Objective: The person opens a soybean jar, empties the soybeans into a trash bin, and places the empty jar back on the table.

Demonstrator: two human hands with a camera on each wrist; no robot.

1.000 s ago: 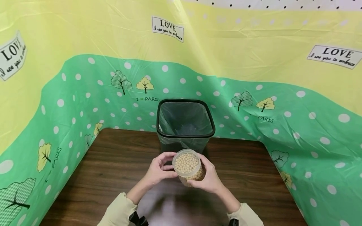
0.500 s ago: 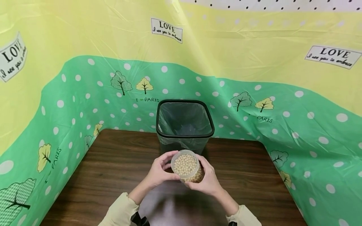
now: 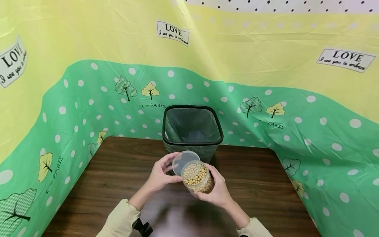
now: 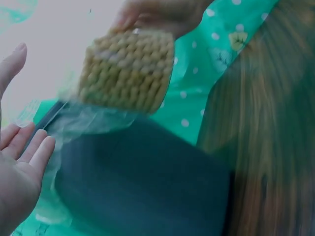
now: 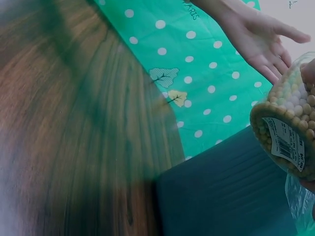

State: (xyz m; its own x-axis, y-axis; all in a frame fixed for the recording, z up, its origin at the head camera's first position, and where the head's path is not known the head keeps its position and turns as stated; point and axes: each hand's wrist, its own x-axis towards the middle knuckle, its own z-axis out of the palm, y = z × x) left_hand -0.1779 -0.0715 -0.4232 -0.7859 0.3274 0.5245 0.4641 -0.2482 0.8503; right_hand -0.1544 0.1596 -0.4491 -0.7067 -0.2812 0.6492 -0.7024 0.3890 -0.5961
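In the head view, a clear round jar [image 3: 204,186] of small pale yellow beans is tilted to the left over the table. My right hand [image 3: 218,190] grips it round the side, thumb at the front. A transparent round lid [image 3: 181,160] is off to the left of the jar mouth, its right part overlapping the opening in this view. My left hand [image 3: 160,174] pinches the lid by its left edge between thumb and fingers. The right wrist view shows the jar's base with a white barcode label [image 5: 285,142].
Just beyond the hands stands a dark bin [image 3: 193,144] with a black rim and a clear plastic liner. It rests at the back of the brown wood table [image 3: 124,171]. Behind and on both sides hangs a green and yellow printed curtain [image 3: 142,79].
The lid has come off the jar and moved up and left with my left hand, baring part of the beans. The right hand keeps its grip on the jar, which tilts slightly more.
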